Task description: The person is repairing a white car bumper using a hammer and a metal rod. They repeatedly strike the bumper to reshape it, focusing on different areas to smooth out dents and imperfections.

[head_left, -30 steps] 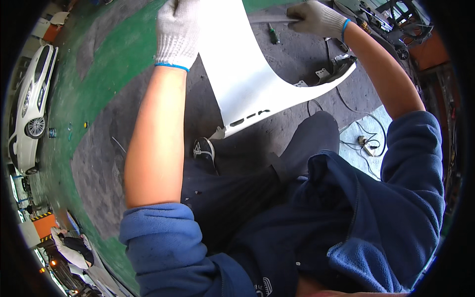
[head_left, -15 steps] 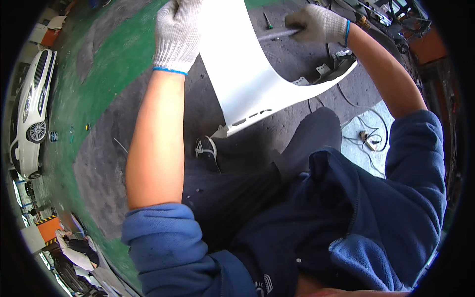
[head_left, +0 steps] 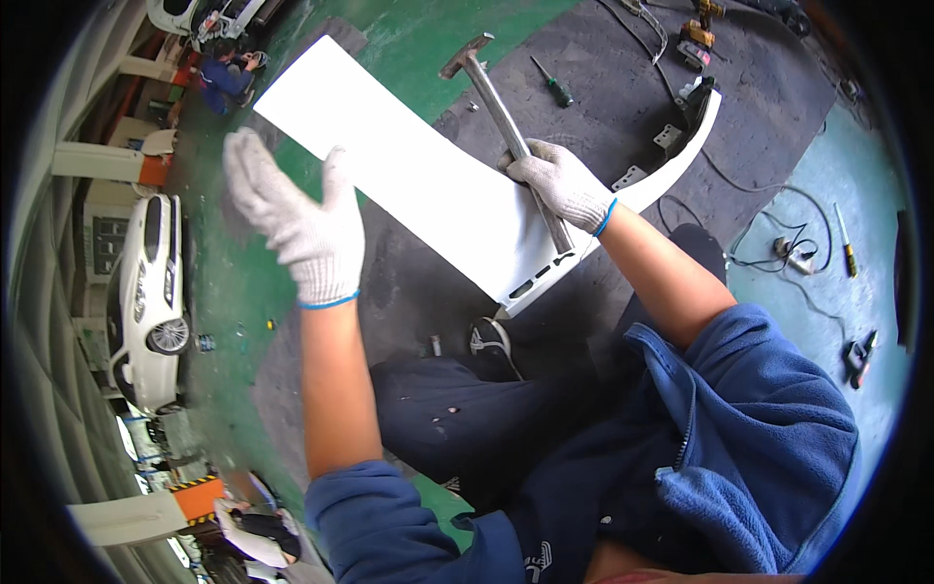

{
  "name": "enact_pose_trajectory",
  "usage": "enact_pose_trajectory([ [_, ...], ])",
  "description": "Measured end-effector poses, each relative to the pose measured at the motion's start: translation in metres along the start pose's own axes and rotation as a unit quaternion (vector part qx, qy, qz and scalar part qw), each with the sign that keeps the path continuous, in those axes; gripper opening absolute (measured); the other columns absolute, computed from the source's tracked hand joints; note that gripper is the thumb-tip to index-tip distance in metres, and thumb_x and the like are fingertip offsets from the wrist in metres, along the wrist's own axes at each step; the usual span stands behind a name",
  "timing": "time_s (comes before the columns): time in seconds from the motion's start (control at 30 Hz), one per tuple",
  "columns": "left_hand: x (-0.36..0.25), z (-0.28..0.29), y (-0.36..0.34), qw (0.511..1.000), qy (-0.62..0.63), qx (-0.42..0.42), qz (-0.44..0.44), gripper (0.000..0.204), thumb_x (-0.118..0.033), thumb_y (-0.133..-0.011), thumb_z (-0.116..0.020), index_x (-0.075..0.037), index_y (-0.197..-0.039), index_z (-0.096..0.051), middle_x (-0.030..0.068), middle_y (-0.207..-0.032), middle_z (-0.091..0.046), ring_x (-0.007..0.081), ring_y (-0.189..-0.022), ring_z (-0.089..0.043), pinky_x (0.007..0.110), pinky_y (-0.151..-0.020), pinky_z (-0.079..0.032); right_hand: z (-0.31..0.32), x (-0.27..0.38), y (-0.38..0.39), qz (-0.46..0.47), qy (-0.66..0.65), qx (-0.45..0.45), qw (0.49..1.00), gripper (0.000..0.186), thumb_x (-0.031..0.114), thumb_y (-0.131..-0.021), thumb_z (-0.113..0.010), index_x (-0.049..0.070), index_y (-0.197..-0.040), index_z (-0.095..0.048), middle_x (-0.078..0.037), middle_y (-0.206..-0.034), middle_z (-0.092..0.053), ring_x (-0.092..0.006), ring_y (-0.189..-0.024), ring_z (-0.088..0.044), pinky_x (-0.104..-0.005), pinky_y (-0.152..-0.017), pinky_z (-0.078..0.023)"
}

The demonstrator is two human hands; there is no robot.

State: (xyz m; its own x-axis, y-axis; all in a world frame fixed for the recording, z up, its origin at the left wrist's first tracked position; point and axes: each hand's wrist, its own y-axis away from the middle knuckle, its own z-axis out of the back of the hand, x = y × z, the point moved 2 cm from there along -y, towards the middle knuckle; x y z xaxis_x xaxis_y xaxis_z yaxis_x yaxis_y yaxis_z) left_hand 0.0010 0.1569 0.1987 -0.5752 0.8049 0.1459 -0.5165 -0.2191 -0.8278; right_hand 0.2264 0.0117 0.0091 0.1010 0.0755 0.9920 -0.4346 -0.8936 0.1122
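A white car fender stretches slantwise in front of me, its slotted lower end close to my knees and its curved arm reaching right. Over it, my right hand, in a knitted white glove, is closed round the shaft of an all-metal hammer. The hammer's head points up and away from me, while the shaft's end is over the slotted edge. My left hand, gloved too, is raised beside the fender's left edge, fingers stretched and thumb apart, holding nothing.
A green-handled screwdriver and a cordless drill lie on the dark mat. Cables and a power strip are on the floor at right, near another screwdriver. At left stands a white car; a person crouches far off.
My left hand has come off the fender and opened. My right hand has brought the hammer over the panel from its far right side. The view has shifted, showing more floor.
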Motion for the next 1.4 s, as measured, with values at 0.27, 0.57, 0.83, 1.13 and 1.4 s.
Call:
enact_pose_trajectory([
  [0.27, 0.008, -0.059, -0.061, 0.946, -0.048, 0.160, -0.279, 0.113, -0.062, -0.097, -0.076, -0.004, -0.180, -0.025, 0.0220, -0.188, -0.022, 0.0415, -0.175, -0.015, 0.059, -0.141, -0.009, -0.006, -0.002, -0.011, 0.023, 0.027, -0.113, 0.993, 0.038, 0.032, -0.099, -0.067, 0.000, -0.117, -0.073, -0.014, -0.095, -0.076, -0.0224, -0.090, -0.074, -0.0385, -0.089, -0.058],
  [0.57, -0.019, -0.071, 0.046, 0.888, 0.004, 0.320, -0.330, 0.129, -0.088, -0.097, -0.051, 0.007, -0.177, -0.018, 0.0311, -0.186, -0.016, 0.0493, -0.174, -0.011, 0.063, -0.140, 0.000, -0.017, -0.009, -0.019, 0.030, 0.000, -0.166, 0.986, 0.036, 0.032, -0.096, -0.071, 0.002, -0.114, -0.074, -0.014, -0.094, -0.075, -0.0245, -0.092, -0.074, -0.0399, -0.089, -0.058],
  [0.83, -0.002, -0.075, 0.120, 0.843, 0.144, 0.356, -0.376, 0.130, -0.083, -0.090, -0.068, 0.006, -0.175, -0.027, 0.0302, -0.183, -0.026, 0.0456, -0.173, -0.016, 0.060, -0.141, -0.001, -0.033, -0.012, -0.028, 0.026, -0.026, -0.220, 0.975, 0.027, 0.022, -0.099, -0.071, 0.000, -0.114, -0.074, -0.005, -0.096, -0.073, -0.0126, -0.085, -0.067, -0.0321, -0.082, -0.058],
  [1.13, 0.062, -0.052, 0.046, 0.863, 0.048, 0.279, -0.417, 0.115, -0.081, -0.100, -0.053, -0.001, -0.178, -0.025, 0.0204, -0.186, -0.026, 0.0395, -0.175, -0.016, 0.058, -0.142, -0.003, -0.034, -0.005, -0.023, 0.023, 0.004, -0.211, 0.977, 0.026, 0.018, -0.098, -0.067, -0.001, -0.116, -0.073, -0.003, -0.095, -0.069, -0.0094, -0.083, -0.064, -0.0285, -0.080, -0.056],
  [1.4, 0.118, -0.056, -0.047, 0.932, -0.031, 0.130, -0.337, 0.096, -0.075, -0.108, -0.052, -0.013, -0.179, -0.033, 0.0139, -0.186, -0.031, 0.0367, -0.173, -0.023, 0.057, -0.142, -0.011, -0.042, -0.002, -0.021, -0.002, 0.017, -0.196, 0.980, 0.030, 0.022, -0.096, -0.071, 0.000, -0.116, -0.075, -0.005, -0.096, -0.070, -0.0141, -0.085, -0.065, -0.0331, -0.084, -0.055],
])
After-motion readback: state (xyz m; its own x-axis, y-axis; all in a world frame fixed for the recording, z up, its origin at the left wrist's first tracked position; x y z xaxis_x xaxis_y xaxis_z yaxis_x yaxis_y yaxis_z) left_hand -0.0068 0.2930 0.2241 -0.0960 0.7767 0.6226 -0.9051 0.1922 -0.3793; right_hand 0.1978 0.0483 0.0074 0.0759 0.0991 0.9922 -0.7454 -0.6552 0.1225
